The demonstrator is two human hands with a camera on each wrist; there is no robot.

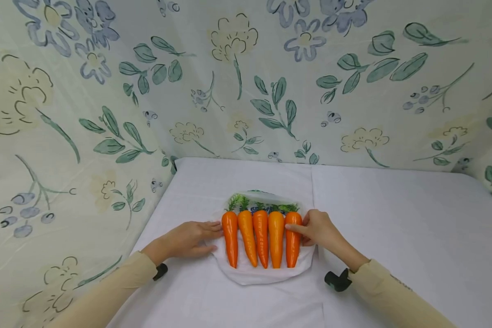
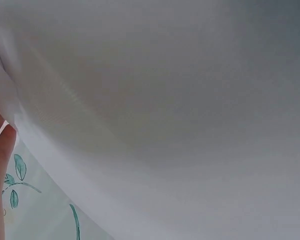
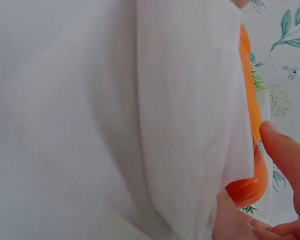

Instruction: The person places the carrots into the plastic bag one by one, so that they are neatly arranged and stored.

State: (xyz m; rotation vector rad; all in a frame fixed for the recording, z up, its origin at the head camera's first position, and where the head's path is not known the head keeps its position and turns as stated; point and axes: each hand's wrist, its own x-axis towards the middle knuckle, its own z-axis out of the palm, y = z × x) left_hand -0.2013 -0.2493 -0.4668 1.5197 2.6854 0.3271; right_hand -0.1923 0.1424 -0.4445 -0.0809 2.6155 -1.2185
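Several glossy orange carrots (image 1: pixel 260 237), which look like plastic ones, lie side by side with tips toward me on a soft white bag or cloth (image 1: pixel 250 276). Green leafy tops (image 1: pixel 239 202) show at their far ends, partly under a whitish, see-through layer. My left hand (image 1: pixel 188 239) lies flat with extended fingers at the left edge of the row, beside the leftmost carrot (image 1: pixel 230 237). With thumb and fingers my right hand (image 1: pixel 320 228) grips the rightmost carrot (image 1: pixel 293 248). In the right wrist view, the thumb (image 3: pixel 282 150) rests along a carrot and white fabric hides much.
A white-covered table (image 1: pixel 393 228) extends under everything, with a seam to the right of the bag. Behind and to the left hangs a floral curtain (image 1: pixel 229 91). Dark wrist cameras (image 1: pixel 338 280) sit at both sleeves.
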